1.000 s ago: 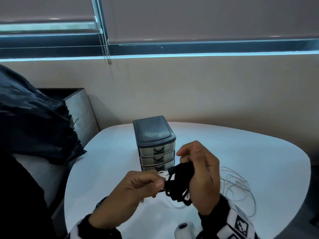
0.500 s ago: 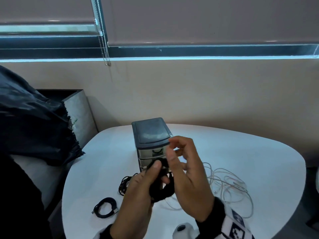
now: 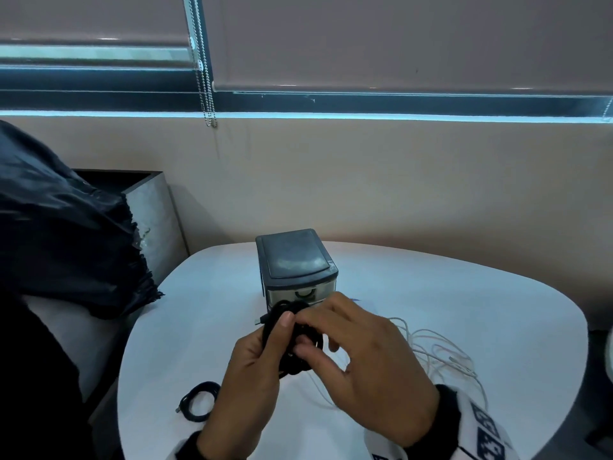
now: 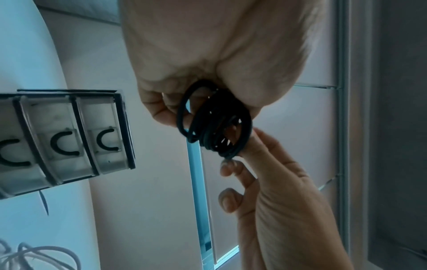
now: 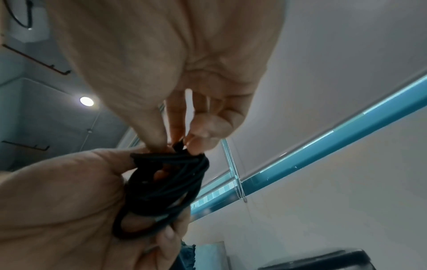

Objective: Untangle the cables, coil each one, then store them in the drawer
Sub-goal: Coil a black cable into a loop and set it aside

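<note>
A black cable coil (image 3: 292, 340) hangs above the white table, just in front of the small drawer unit (image 3: 297, 270). My left hand (image 3: 255, 376) grips the coil (image 4: 215, 124) from below, fingers curled round its loops. My right hand (image 3: 358, 360) pinches the cable's end (image 5: 179, 146) at the top of the coil (image 5: 166, 186) between thumb and fingertips. All three drawers (image 4: 69, 137) of the unit stand closed. A second black coil (image 3: 199, 401) lies on the table at the left. A loose white cable tangle (image 3: 438, 353) lies at the right.
The rounded white table (image 3: 497, 310) stands against a beige wall. A dark garment (image 3: 59, 234) drapes over a seat at the left, beside a grey box (image 3: 149, 220). A blind's bead chain (image 3: 205, 88) hangs from the window.
Both hands have lowered and shifted with the black coil. The left hand now wraps the coil from below while the right fingers work at its top. The view has tilted slightly.
</note>
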`<action>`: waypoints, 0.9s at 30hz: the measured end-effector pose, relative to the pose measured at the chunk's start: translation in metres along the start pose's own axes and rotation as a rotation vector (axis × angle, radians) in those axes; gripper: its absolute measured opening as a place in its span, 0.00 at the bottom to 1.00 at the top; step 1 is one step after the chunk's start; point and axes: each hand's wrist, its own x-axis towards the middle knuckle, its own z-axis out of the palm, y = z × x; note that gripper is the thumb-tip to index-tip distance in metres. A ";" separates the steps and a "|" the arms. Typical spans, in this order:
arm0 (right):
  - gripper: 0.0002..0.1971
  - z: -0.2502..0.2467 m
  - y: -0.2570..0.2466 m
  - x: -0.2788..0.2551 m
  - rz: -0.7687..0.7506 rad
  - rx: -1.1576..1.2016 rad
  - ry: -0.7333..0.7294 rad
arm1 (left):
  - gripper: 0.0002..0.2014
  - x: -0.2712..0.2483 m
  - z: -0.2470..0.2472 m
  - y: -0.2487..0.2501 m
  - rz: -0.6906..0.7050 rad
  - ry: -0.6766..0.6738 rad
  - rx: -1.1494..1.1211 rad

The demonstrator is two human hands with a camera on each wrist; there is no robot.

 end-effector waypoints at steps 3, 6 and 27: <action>0.06 -0.002 -0.002 0.002 0.004 0.002 -0.012 | 0.20 -0.001 -0.005 0.004 0.031 -0.028 0.032; 0.03 -0.004 -0.003 0.006 0.013 -0.084 -0.043 | 0.20 -0.001 -0.009 0.003 0.094 -0.062 0.121; 0.11 0.017 0.032 0.004 0.513 0.588 -0.056 | 0.13 -0.004 -0.055 -0.026 -0.057 -0.073 0.369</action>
